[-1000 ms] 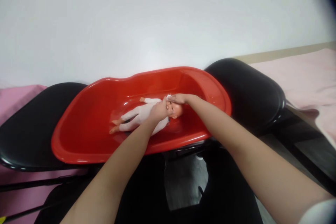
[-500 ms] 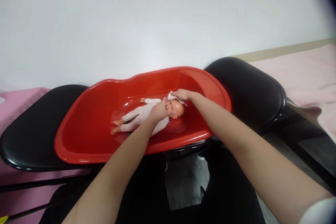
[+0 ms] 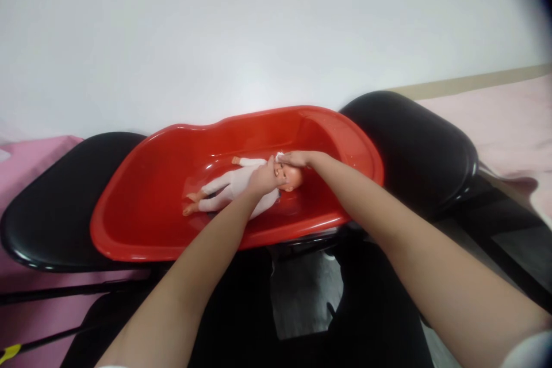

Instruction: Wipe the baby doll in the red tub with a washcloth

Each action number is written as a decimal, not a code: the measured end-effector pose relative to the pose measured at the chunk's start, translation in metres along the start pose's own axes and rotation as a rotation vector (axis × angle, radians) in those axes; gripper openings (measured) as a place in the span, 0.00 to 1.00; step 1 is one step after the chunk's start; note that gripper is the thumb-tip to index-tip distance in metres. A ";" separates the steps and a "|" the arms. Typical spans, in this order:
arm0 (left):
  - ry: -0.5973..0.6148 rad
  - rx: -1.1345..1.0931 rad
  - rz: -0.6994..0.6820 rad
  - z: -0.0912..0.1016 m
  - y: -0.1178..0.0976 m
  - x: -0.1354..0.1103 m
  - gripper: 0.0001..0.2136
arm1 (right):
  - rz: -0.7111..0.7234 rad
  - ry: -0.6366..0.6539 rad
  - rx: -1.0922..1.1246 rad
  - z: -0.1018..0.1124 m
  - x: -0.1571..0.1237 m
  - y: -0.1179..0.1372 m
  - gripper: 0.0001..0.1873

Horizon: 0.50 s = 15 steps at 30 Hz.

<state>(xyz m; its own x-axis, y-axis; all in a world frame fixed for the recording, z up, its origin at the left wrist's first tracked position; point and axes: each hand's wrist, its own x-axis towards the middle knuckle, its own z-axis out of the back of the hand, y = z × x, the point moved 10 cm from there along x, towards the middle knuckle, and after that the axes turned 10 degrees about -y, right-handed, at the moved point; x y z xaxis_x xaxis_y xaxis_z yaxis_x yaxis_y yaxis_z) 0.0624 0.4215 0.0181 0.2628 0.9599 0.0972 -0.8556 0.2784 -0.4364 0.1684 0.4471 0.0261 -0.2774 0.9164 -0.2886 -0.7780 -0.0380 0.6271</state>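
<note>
A small baby doll [image 3: 233, 187] in a white suit lies on its back in a red plastic baby tub [image 3: 142, 207], head to the right. My left hand [image 3: 262, 179] is closed around the doll's neck and chin, holding it. My right hand [image 3: 295, 158] presses a small white cloth [image 3: 279, 156] against the top of the doll's head, its fingers pinched on the cloth. Most of the cloth is hidden under the fingers.
The tub rests across two black chair seats, one at the left [image 3: 47, 207] and one at the right [image 3: 414, 149]. A white wall rises behind. Pink fabric lies at the far left [image 3: 26, 152] and far right [image 3: 509, 121]. Dark floor shows below, between my forearms.
My right hand with the cloth slid from the far side of the doll's head back onto its forehead. My left hand kept its hold on the doll.
</note>
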 end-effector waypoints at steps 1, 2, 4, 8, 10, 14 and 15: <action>-0.010 0.007 -0.020 -0.001 0.000 0.001 0.46 | -0.033 -0.015 0.000 0.002 -0.001 -0.003 0.33; -0.016 0.012 -0.031 -0.001 0.000 0.002 0.47 | -0.065 -0.031 -0.004 0.005 -0.002 -0.006 0.33; -0.010 0.025 -0.029 -0.003 0.002 0.002 0.47 | -0.106 -0.049 -0.030 0.008 -0.003 -0.011 0.34; -0.015 0.045 -0.017 0.000 0.002 0.001 0.48 | -0.090 -0.049 -0.109 0.012 -0.001 -0.012 0.37; -0.008 0.046 -0.020 0.001 0.000 0.000 0.48 | -0.083 -0.055 -0.155 0.015 -0.001 -0.013 0.40; 0.015 0.056 -0.005 0.001 0.000 -0.001 0.47 | -0.050 -0.080 -0.173 0.022 -0.001 -0.011 0.41; 0.012 0.055 -0.002 0.002 0.000 -0.001 0.47 | -0.048 -0.088 -0.174 0.024 -0.001 -0.010 0.41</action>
<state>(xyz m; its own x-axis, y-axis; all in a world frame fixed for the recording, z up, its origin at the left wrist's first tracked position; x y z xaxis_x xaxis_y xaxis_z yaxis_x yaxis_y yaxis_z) 0.0612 0.4212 0.0193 0.2694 0.9590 0.0875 -0.8781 0.2819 -0.3866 0.1906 0.4559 0.0376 -0.1937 0.9498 -0.2458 -0.8768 -0.0552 0.4777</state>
